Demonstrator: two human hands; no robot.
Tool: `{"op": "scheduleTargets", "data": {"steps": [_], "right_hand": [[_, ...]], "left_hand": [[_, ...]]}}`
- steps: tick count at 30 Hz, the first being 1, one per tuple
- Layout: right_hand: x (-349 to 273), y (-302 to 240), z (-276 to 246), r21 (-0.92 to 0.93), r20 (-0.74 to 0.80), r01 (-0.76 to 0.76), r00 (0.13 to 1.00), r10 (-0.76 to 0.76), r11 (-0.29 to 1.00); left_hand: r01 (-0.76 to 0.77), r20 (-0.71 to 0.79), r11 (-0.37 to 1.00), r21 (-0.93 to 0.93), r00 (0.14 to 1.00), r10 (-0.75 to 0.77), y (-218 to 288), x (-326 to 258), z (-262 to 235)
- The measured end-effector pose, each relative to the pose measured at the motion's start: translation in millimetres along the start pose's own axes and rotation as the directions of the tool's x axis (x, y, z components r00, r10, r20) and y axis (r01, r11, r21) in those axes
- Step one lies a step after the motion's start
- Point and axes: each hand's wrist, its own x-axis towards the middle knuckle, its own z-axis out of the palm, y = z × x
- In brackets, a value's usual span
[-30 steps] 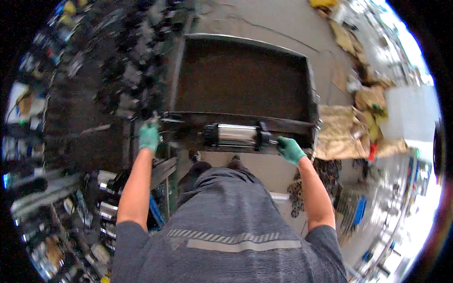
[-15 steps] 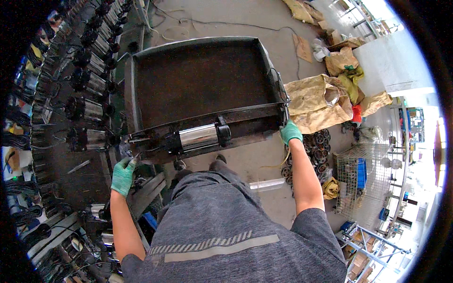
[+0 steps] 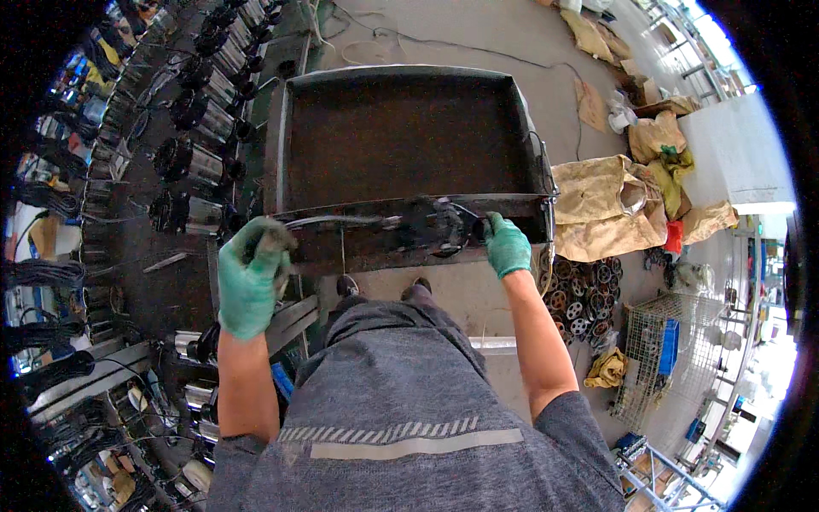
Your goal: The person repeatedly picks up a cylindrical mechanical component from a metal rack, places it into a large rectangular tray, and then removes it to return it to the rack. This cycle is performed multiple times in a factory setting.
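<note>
My left hand (image 3: 250, 277), in a green glove with darkened fingertips, is raised left of the metal tank's front ledge. Its fingers are curled, and what they hold, if anything, is hidden. A grey cable (image 3: 333, 219) runs from beside those fingertips to a black-ended pump motor (image 3: 431, 229) on the ledge. The motor is smeared by motion and its silver casing does not show. At the motor's right end, my right hand (image 3: 508, 247), also green-gloved, has its fingers closed on the dark end part. Behind the ledge stands the dark rectangular tank (image 3: 401, 71).
Rows of silver and black motors (image 3: 200, 162) fill the bench on my left. To the right lie tan sacks (image 3: 597, 205), a pile of round black wheel-like parts (image 3: 584, 299) and a wire cage (image 3: 665, 358). A cable (image 3: 478, 51) snakes across the floor behind the tank.
My right hand has left the tank's right corner and come to the motor. My left hand has risen closer to me. The motor has shifted and turned, its silver casing no longer showing.
</note>
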Motion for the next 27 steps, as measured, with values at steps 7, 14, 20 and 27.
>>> {"op": "scheduleTargets", "data": {"steps": [7,14,20,27], "right_hand": [[6.7,16.2,28.5,-0.024,0.104,-0.095,0.990,0.097,0.995],[7.2,18.6,39.9,-0.046,0.081,-0.109,0.990,0.113,0.993],[6.3,11.7,30.8,-0.011,0.077,-0.146,0.986,0.146,0.989],[11.0,16.2,34.5,-0.005,0.107,-0.201,0.974,0.200,0.980]], "left_hand": [[-0.146,0.228,0.984,0.105,0.966,0.119,-21.7,12.1,57.7],[-0.125,0.219,0.982,0.142,0.971,0.092,-19.8,12.0,55.0],[-0.198,0.250,0.972,0.124,0.954,0.163,-23.6,9.2,60.6],[-0.171,0.272,0.976,0.131,0.953,0.131,-23.5,9.3,63.0]]}}
